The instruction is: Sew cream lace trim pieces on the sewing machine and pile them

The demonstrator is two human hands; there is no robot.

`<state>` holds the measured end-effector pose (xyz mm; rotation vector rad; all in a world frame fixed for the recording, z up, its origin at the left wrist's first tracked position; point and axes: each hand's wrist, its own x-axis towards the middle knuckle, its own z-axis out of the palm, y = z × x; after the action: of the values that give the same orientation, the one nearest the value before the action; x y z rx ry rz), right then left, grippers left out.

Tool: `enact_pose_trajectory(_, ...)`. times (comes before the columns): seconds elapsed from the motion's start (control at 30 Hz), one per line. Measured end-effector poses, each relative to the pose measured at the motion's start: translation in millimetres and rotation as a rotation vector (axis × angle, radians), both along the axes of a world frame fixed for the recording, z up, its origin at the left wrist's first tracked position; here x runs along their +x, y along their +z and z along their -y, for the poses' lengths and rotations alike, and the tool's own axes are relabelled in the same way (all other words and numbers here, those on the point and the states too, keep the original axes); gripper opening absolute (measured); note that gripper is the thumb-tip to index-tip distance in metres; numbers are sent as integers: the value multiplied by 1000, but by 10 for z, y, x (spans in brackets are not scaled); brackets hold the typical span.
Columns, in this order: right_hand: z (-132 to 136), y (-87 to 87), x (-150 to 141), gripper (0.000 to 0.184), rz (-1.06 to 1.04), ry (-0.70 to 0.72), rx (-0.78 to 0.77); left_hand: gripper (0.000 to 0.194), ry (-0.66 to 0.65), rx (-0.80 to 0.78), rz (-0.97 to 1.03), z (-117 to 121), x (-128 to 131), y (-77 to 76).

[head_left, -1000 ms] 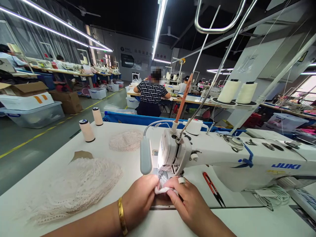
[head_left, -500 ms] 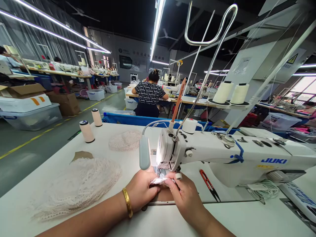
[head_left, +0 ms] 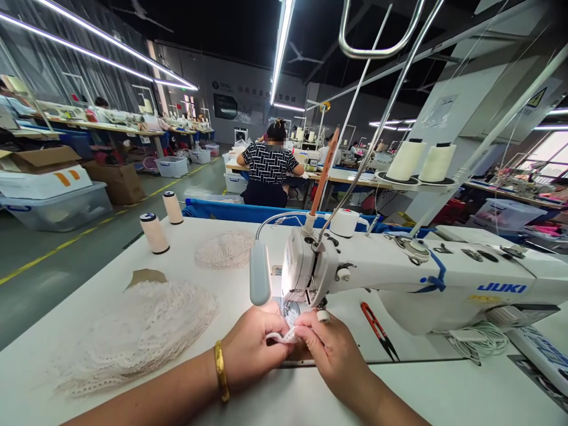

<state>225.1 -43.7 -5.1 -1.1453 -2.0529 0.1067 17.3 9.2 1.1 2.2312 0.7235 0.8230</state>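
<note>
A narrow strip of white lace [head_left: 288,336] runs between my two hands, just in front of the presser foot of the sewing machine [head_left: 355,260]. My left hand [head_left: 255,338] pinches its left part between thumb and fingers. On the other side, my right hand [head_left: 331,343] grips the strip with thumb and forefinger. The lace leads back under the lit needle area, where its far end is hidden. To the left lies a large pile of white lace [head_left: 146,331], with a smaller lace pile [head_left: 224,249] behind it.
Red-handled thread snips [head_left: 377,328] lie right of my right hand. Two thread cones [head_left: 154,234] stand at the table's back left. A grey lamp [head_left: 260,273] hangs close by the needle. Beyond the blue cloth [head_left: 213,210] a person [head_left: 273,165] sits at another machine.
The lace between my hands has been turned and pulled slightly toward me, so its edge now curls up. My hands stay near the needle. The view has shifted a little.
</note>
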Motion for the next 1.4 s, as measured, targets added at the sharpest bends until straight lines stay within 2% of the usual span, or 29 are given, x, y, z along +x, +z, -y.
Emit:
enact_pose_trajectory(0.17,47,-19,62,34,221,210,16,25,-58,362,-37,145,-74,-42)
enact_pose_trajectory(0.27,83,-32,87,33,293,260,8,28,-64,499,-71,221,-99,-85)
enact_pose_trajectory(0.47,108,7,148,30,324,267,-65,35,-29,587,-68,239,-71,-107)
enact_pose_trajectory(0.77,61,38,122,32,377,124,-159,29,15,634,-86,76,-42,-153)
enact_pose_trajectory(0.87,51,44,105,37,363,77,-156,27,25,599,-121,16,-35,-168)
enact_pose_trajectory(0.97,36,36,87,38,355,49,-156,21,16,496,-126,-53,-37,-174)
enact_pose_trajectory(1.07,-1,-9,53,22,311,26,-116,15,-3,309,-161,-134,-40,-149)
enact_pose_trajectory(1.13,-33,-47,22,16,264,-11,-83,26,17,148,-195,-189,-34,-113)
enact_pose_trajectory(1.2,-57,-70,-9,24,217,-50,-73,38,50,28,-213,-236,-24,-75)
enact_pose_trajectory(1.27,-69,-70,-31,27,167,-56,-90,44,62,-14,-215,-264,-20,-50)
enact_pose_trajectory(1.4,-53,-35,-20,27,142,12,-93,43,4,15,-213,-238,-73,-42)
